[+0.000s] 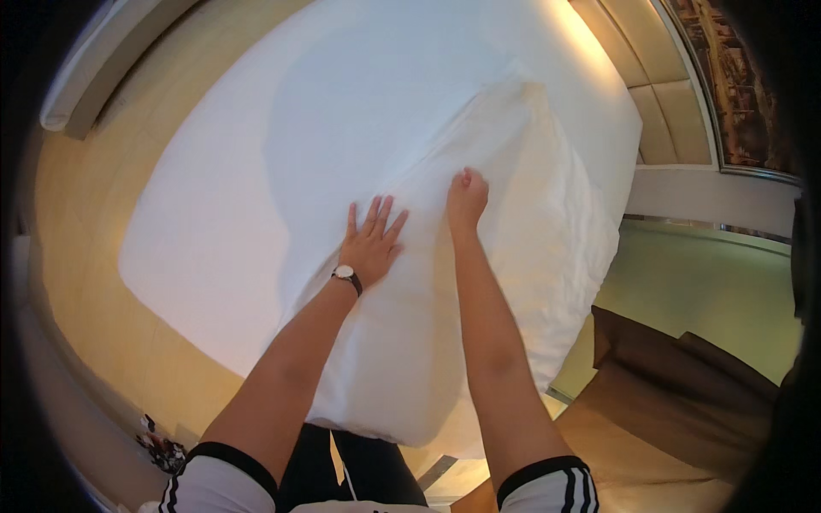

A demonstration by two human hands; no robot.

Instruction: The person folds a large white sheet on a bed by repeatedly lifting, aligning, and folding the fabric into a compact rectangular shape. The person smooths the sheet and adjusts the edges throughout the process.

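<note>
A thick white quilt or similar cover lies bunched on the near part of a bed with a smooth white sheet. My left hand rests palm down on the quilt near its left edge, fingers spread, with a dark-strapped watch at the wrist. To its right and a little farther off, my right hand is curled into a fist on the quilt. Whether a fold of cloth is caught in that fist cannot be made out. The quilt's near end hangs down by my legs.
Pale wood-look floor runs along the bed's left side, with a long ledge at upper left. A padded headboard and a framed picture stand at right. Brown cloth lies at lower right, beside a greenish surface.
</note>
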